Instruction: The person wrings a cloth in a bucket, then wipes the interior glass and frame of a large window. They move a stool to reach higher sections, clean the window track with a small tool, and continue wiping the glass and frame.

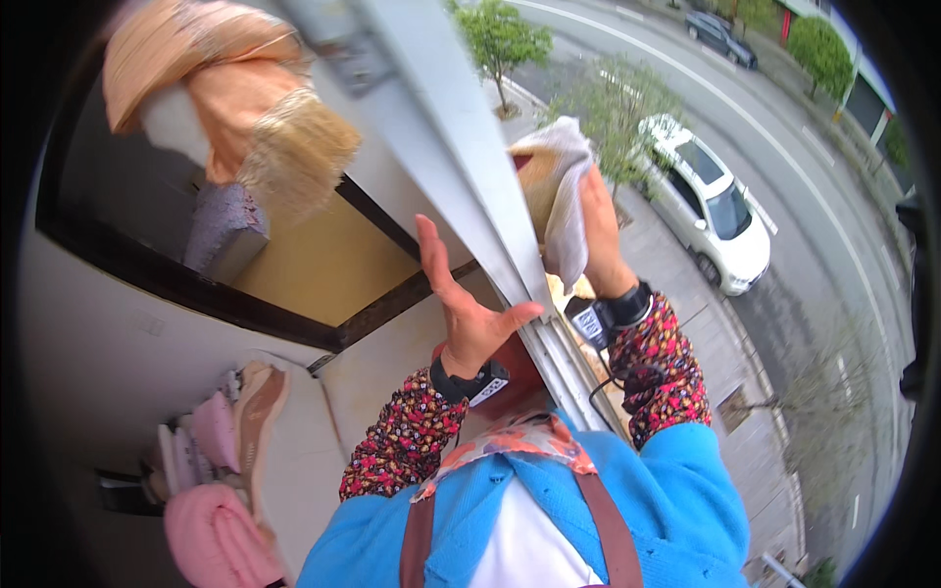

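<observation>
My left hand (470, 316) is on the room side of a white metal window frame (470, 147), fingers spread and holding nothing. Its thumb reaches to the frame's edge; whether it presses there I cannot tell. On the outer side, my right hand (604, 235) has a pale, partly yellowish cloth (562, 198) under its palm and fingers, up against the window. The fingertips are hidden behind the cloth. Below both hands, the metal sliding track (570, 375) runs down towards my chest. A black wrist strap is on each wrist, over floral sleeves.
A peach curtain with a fringed end (228, 95) hangs at upper left before a dark-framed opening (272, 309). Rolled pink bedding (217, 536) lies at lower left. Outside, far below, are a pavement (698, 323), a white car (706, 202) and a road.
</observation>
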### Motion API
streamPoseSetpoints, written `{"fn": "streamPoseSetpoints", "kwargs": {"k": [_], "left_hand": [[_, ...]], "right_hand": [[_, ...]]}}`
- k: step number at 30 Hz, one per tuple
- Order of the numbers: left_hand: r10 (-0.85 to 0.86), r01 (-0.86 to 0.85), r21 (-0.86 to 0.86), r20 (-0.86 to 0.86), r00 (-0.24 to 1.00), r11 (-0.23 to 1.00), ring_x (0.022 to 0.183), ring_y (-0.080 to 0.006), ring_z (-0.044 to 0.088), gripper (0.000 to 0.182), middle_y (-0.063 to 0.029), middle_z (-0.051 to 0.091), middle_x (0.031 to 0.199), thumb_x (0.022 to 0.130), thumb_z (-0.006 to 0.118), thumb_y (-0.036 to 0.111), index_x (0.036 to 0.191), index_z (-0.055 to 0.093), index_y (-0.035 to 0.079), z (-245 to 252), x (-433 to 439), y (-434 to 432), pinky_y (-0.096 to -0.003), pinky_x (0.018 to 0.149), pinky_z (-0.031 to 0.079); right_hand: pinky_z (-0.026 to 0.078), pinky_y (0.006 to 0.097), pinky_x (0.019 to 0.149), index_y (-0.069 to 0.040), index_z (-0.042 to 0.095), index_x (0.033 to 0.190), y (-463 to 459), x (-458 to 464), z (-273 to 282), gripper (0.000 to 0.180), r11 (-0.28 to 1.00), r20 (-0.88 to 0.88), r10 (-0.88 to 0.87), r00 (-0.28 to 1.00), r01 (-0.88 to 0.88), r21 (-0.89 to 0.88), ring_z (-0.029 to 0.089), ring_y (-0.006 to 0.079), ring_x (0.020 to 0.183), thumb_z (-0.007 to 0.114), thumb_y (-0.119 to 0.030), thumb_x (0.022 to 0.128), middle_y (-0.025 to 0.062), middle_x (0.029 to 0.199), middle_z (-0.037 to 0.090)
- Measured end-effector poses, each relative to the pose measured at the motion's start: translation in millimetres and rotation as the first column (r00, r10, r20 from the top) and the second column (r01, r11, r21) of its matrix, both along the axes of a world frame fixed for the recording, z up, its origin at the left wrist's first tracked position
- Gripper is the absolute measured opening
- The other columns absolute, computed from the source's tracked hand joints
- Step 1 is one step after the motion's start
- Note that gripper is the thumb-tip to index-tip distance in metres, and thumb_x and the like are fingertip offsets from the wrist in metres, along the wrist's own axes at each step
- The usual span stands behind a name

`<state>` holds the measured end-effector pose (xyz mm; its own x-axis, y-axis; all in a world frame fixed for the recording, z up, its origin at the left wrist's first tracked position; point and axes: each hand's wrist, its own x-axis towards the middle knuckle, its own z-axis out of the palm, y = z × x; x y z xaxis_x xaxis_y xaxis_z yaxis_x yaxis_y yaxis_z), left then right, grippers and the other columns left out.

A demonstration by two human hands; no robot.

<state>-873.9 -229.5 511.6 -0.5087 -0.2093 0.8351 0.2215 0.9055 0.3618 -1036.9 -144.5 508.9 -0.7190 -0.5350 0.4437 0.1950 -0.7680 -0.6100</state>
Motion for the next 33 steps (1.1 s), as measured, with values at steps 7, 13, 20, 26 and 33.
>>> {"fn": "streamPoseSetpoints", "kwargs": {"k": [7,13,20,26,33], "left_hand": [[0.001,0.0,0.121,-0.01,1.0,0.993,0.141,-0.0353,0.024,0.135,-0.0224,0.01,0.154,0.065,0.09,0.048,0.151,-0.006,0.003,-2.3,-21.6,3.3,-0.0501,0.116,0.025],[0.208,-0.208,0.009,-0.125,0.97,0.978,0.135,-0.0384,0.037,0.128,-0.0236,0.016,0.152,0.075,0.082,0.035,0.15,-0.018,0.005,1.1,-27.8,9.6,-0.0565,0.109,0.038],[0.296,-0.295,-0.188,-0.026,0.955,0.937,0.137,-0.0534,0.029,0.121,-0.0266,-0.001,0.155,0.077,0.069,0.025,0.149,-0.028,0.014,-1.7,-27.5,3.1,-0.0654,0.106,0.037],[0.347,-0.339,-0.263,-0.02,0.938,0.903,0.137,-0.0526,0.03,0.116,-0.0258,-0.002,0.156,0.078,0.063,0.034,0.151,-0.025,0.018,-4.9,-20.8,-2.5,-0.0628,0.106,0.039],[0.389,-0.361,-0.28,0.048,0.92,0.889,0.138,-0.0523,0.029,0.115,-0.0261,-0.005,0.157,0.079,0.061,0.039,0.151,-0.026,0.017,-3.7,-17.4,-0.6,-0.0603,0.108,0.037]], "right_hand": [[0.046,0.0305,0.1,-0.008,0.045,0.137,28.3,-49.6,-80.7,0.037,0.981,0.191,0.192,0.963,-0.189,-0.033,0.055,0.0143,0.115,0.049,-0.022,0.103,0.0069,0.131,0.054],[0.031,0.0336,0.113,-0.002,0.039,0.144,17.1,12.5,-97.0,0.051,0.814,-0.155,0.515,0.843,-0.424,0.397,0.038,0.0168,0.134,0.055,-0.024,0.1,0.0085,0.145,0.042],[0.01,0.0395,0.121,0.001,0.023,0.152,-79.0,3.8,-84.3,0.066,0.958,-0.493,0.277,0.825,-0.2,0.203,0.01,0.0295,0.15,0.047,-0.033,0.101,0.0183,0.16,0.018],[0.017,0.0403,0.12,0.003,0.03,0.147,-206.0,-50.3,-73.5,0.065,0.958,-0.491,0.238,0.838,-0.118,0.263,0.025,0.0341,0.145,0.045,-0.041,0.101,0.0235,0.153,0.03],[0.016,0.038,0.12,0.006,0.029,0.146,-163.9,-46.9,-123.1,0.065,0.855,-0.526,0.359,0.771,-0.045,0.517,0.023,0.0338,0.146,0.038,-0.043,0.104,0.0249,0.153,0.028]]}}
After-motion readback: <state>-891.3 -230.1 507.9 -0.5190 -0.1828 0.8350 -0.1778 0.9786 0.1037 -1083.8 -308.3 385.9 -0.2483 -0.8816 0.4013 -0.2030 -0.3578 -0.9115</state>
